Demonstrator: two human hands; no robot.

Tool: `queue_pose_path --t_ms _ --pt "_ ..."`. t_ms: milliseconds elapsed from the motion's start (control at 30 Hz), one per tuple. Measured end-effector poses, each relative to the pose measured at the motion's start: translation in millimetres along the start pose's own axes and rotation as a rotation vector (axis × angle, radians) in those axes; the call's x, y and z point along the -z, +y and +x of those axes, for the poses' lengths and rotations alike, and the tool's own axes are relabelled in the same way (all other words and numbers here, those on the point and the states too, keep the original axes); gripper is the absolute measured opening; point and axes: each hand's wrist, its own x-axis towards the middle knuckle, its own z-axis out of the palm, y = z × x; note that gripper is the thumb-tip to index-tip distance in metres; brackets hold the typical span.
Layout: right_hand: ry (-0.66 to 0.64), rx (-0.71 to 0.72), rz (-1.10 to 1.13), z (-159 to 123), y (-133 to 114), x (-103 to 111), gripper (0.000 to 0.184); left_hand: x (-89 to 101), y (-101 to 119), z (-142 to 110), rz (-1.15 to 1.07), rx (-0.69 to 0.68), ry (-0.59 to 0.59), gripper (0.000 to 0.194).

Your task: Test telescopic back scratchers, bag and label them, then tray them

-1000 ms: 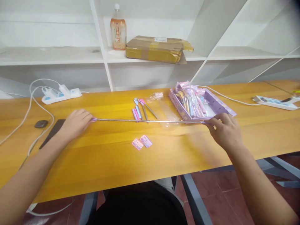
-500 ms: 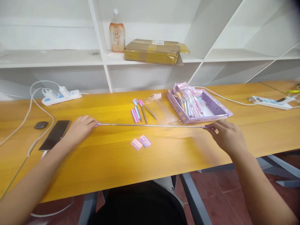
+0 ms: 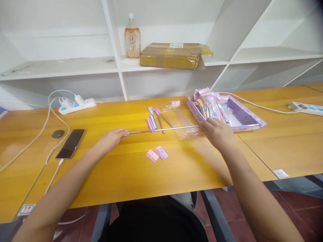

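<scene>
Between my hands stretches a thin telescopic back scratcher (image 3: 164, 129), its metal rod drawn out over the table. My left hand (image 3: 113, 137) is closed on the purple end at the left. The other end is gripped by my right hand (image 3: 218, 132), whose fingers hide most of it. Behind the rod lie a blue claw-headed back scratcher (image 3: 150, 110) and a pink-headed back scratcher (image 3: 156, 111), with pink and blue handles beside them. Two small printed cards (image 3: 152, 155), one pink and one purple, lie nearer me.
A purple box (image 3: 248, 114) of bagged back scratchers stands by my right hand, with a clear plastic bag (image 3: 181, 117) left of it. To the left are a phone (image 3: 71, 144), a black device (image 3: 58, 133) and a power strip (image 3: 78, 106). Shelves behind hold a bottle (image 3: 132, 40) and carton (image 3: 171, 55).
My hands have come closer together, and the rod between them is shorter. My right hand has moved left, in front of the purple box. The view has shifted slightly.
</scene>
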Motion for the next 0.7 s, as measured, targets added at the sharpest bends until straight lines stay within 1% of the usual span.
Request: queue_pose_path --t_ms 100,167,233,300,367,433,500,600,700 --pt "0.040 0.057 0.074 37 -45 -4 0.027 -9.2 28 20 -0.073 -0.001 0.044 0.033" --pt "0.046 0.140 0.132 55 -79 -4 0.027 -14.1 49 32 -0.101 -0.022 0.062 0.032" --pt "0.022 0.227 0.170 66 -109 -3 0.030 -16.9 67 42 -0.101 -0.027 0.059 0.032" --pt "0.005 0.240 0.192 71 -130 -2 0.032 -17.6 78 46 -0.098 0.001 0.060 0.033" --pt "0.003 0.214 0.203 71 -139 -1 0.034 -17.5 82 47 -0.102 0.022 0.064 0.031" --pt "0.004 0.209 0.199 68 -142 0 0.035 -18.7 81 45 -0.114 0.022 0.067 0.031" --pt "0.013 0.236 0.177 65 -142 -2 0.036 -22.4 77 42 -0.132 0.010 0.067 0.032" --pt "0.025 0.268 0.145 62 -143 -10 0.035 -31.1 69 41 -0.150 -0.007 0.062 0.033" --pt "0.010 0.267 0.187 65 -137 -23 0.032 -39.8 61 46 -0.164 -0.001 0.055 0.033"
